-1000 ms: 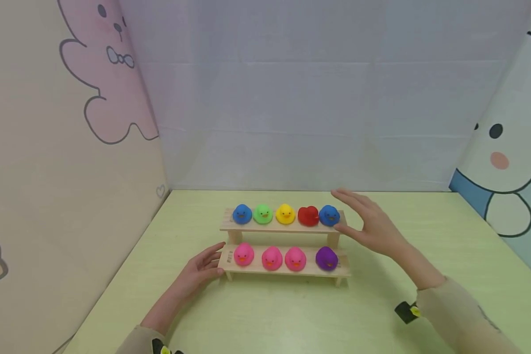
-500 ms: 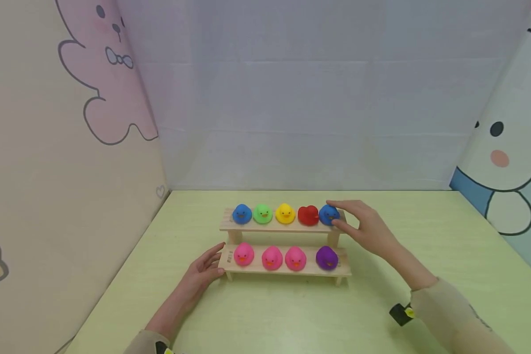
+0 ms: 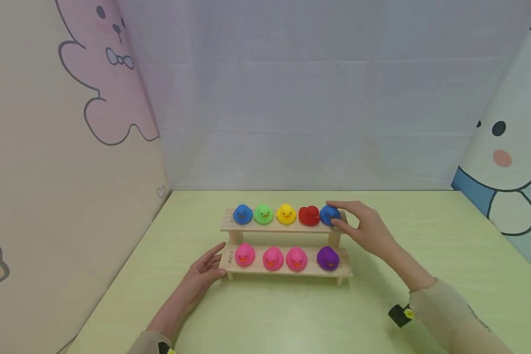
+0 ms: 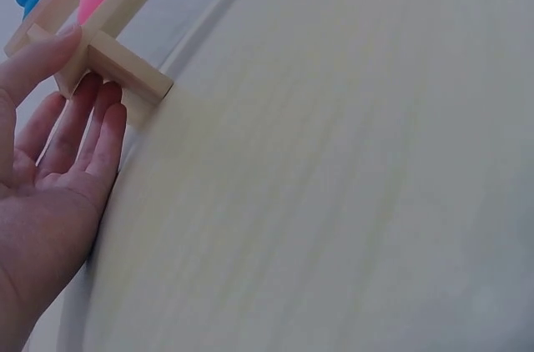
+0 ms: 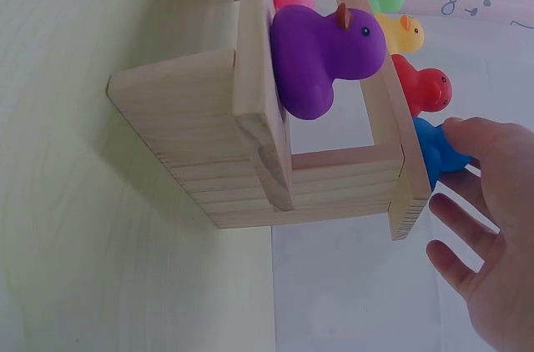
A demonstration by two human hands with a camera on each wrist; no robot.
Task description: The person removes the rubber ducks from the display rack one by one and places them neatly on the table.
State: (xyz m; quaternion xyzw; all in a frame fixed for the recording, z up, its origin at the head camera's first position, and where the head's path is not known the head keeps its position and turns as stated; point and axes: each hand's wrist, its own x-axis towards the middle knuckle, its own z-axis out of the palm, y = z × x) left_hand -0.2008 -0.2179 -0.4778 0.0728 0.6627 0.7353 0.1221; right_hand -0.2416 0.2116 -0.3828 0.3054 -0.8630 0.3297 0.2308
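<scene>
A two-tier wooden display stand (image 3: 287,227) carries a row of rubber ducks on each step. My right hand (image 3: 371,231) pinches the blue rubber duck (image 3: 329,215) at the right end of the upper step. In the right wrist view, the thumb lies against that duck, the forefinger is partly hidden behind it, and the other fingers reach out past the step's end. The left hand (image 3: 199,273) holds the left end of the lower step. Its thumb (image 4: 62,47) is on the step's corner, and its fingertips reach the wood underneath in the left wrist view.
Beside the pinched duck sits a red duck (image 3: 309,216), then yellow (image 3: 286,214), green (image 3: 263,214) and another blue duck (image 3: 243,215). Below are three pink ducks (image 3: 273,258) and a purple duck (image 3: 328,258). The pale table (image 3: 265,319) meets a curtain (image 3: 265,123) behind.
The right hand came in to the left and down, its spread fingers closing on the right-hand blue duck. The left hand stayed at the stand, and the ducks kept their places.
</scene>
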